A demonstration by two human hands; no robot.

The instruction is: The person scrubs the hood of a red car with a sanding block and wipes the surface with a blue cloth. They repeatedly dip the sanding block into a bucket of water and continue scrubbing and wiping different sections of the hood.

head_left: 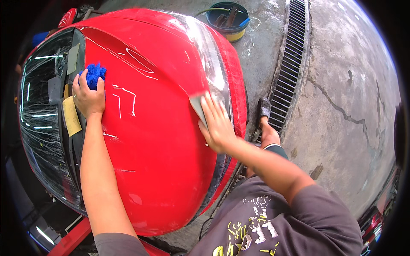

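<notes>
The glossy red bonnet [166, 128] of a car lies in front of me, with white light reflections on it. My left hand [89, 100] is closed on a bunched blue cloth [95, 76] at the bonnet's edge near the windscreen. Toward the car's front, my right hand [217, 128] lies with long fingers over a flat grey sheet like sandpaper [198, 109], pressing it to the paint beside the headlight [211, 59]. The thumb sits along the sheet's edge. Part of the sheet is hidden under the fingers, which are slightly blurred.
A yellowish paper piece [71, 117] and a grey-green one [72, 59] rest below the streaked windscreen [38, 102]. Beyond the car's front stands a dark bucket [228, 27] with a hose. A metal drain grate [288, 77] crosses the concrete floor by my shoe [264, 109].
</notes>
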